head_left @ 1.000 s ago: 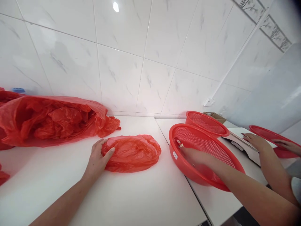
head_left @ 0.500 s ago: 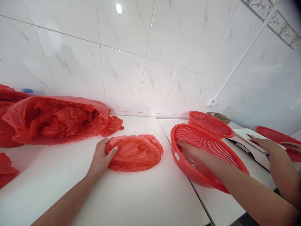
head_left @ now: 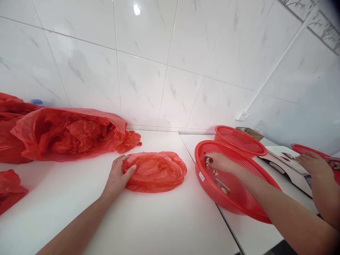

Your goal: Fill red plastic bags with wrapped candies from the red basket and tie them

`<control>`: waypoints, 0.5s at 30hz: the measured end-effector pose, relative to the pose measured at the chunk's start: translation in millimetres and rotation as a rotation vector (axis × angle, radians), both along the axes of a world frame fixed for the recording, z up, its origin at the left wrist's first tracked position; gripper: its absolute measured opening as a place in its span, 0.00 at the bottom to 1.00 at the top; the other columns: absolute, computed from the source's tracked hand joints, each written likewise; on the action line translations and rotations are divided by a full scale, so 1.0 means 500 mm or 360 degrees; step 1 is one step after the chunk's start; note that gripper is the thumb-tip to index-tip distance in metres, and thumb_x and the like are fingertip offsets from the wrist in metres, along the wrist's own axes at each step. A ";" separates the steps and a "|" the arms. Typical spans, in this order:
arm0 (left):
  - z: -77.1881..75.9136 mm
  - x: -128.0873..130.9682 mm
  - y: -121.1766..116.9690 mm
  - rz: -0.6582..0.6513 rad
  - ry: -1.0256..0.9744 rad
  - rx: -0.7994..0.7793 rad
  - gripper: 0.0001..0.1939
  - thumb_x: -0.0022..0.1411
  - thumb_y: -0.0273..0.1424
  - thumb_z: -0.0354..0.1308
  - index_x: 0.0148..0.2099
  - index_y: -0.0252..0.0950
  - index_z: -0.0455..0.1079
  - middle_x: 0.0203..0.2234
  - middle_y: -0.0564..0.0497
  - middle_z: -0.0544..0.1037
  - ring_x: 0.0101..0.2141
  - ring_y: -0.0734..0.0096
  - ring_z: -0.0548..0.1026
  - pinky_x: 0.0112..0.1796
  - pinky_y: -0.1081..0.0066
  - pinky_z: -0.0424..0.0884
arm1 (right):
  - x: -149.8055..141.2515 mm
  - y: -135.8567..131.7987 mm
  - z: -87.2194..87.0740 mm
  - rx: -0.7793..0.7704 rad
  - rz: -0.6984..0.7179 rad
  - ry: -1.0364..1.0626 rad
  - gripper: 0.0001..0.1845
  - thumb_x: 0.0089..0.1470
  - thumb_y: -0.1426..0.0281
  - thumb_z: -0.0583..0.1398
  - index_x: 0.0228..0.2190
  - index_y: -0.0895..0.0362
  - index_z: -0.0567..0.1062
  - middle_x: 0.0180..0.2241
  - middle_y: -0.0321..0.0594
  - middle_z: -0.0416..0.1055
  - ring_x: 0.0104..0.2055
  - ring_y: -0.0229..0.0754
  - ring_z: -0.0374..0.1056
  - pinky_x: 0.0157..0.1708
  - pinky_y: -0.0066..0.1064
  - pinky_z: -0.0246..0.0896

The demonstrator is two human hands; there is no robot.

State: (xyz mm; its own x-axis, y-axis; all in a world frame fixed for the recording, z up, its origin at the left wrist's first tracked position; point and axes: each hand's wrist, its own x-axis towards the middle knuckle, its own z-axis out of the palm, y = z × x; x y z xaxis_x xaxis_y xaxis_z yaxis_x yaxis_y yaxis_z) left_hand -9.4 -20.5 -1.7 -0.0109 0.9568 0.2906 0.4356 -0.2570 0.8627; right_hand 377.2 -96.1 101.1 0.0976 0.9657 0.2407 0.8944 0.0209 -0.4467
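Observation:
My left hand [head_left: 119,175] grips the near-left rim of a red plastic bag [head_left: 156,173], its thumb over the edge. The bag lies on the white table with its mouth spread wide. Inside a red perforated plastic basket [head_left: 236,209], my right hand [head_left: 216,161] reaches down at the left wall. Its fingers are closed around small dark-red and cream pieces [head_left: 209,161], which look like wrapped packets; the exact kind is unclear. A few similar pieces [head_left: 222,186] lie in the basket below the hand.
A heap of crumpled red bags [head_left: 77,134] sits at the left by the tiled wall. Behind the basket is another red basket [head_left: 240,140]. On the right, a co-worker's hand [head_left: 313,163] hovers over a white scale [head_left: 284,159] bearing small packets. A third basket [head_left: 305,148] stands beyond.
My right hand has lifted slightly in the basket, and pieces now show in its fingers. My left hand keeps the bag's rim. The co-worker's hand has drawn back, uncovering packets on the scale.

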 end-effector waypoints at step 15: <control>-0.001 -0.003 -0.001 -0.0067 0.0064 0.0049 0.27 0.55 0.43 0.53 0.56 0.40 0.58 0.55 0.46 0.60 0.55 0.60 0.61 0.53 0.60 0.59 | -0.337 0.101 0.003 0.0290 0.1034 -0.0929 0.13 0.52 0.81 0.54 0.34 0.53 0.73 0.37 0.40 0.63 0.36 0.37 0.61 0.31 0.26 0.58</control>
